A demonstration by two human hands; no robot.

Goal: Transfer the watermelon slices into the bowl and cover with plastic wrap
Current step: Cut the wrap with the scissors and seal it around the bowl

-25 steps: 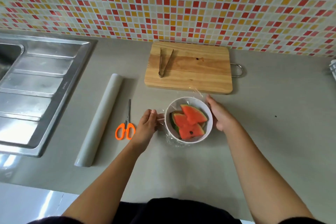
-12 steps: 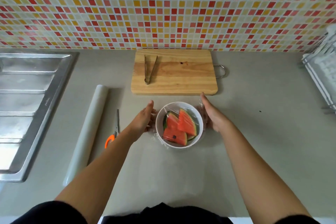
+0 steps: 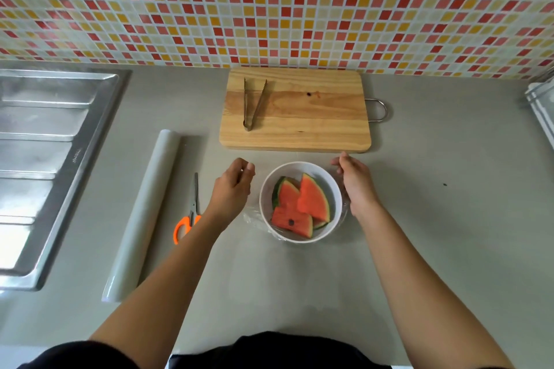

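A white bowl (image 3: 299, 165) stands on the grey counter just in front of the cutting board. Three watermelon slices (image 3: 303, 204) lie in it. Clear plastic wrap (image 3: 252, 219) is stretched over the bowl and bunches at its lower left side. My left hand (image 3: 232, 189) hovers a little to the left of the bowl, fingers loosely curled, holding nothing. My right hand (image 3: 356, 186) lies flat against the bowl's right side, on the wrap there.
A wooden cutting board (image 3: 295, 117) with metal tongs (image 3: 253, 103) lies behind the bowl. The plastic wrap roll (image 3: 143, 213) and orange-handled scissors (image 3: 189, 216) lie to the left. A steel sink drainer (image 3: 45, 153) fills the far left; a rack (image 3: 541, 105) shows at the right edge.
My left hand has come off the bowl's side and sits a small gap away from it. My right hand stays against the bowl. The view has shifted.
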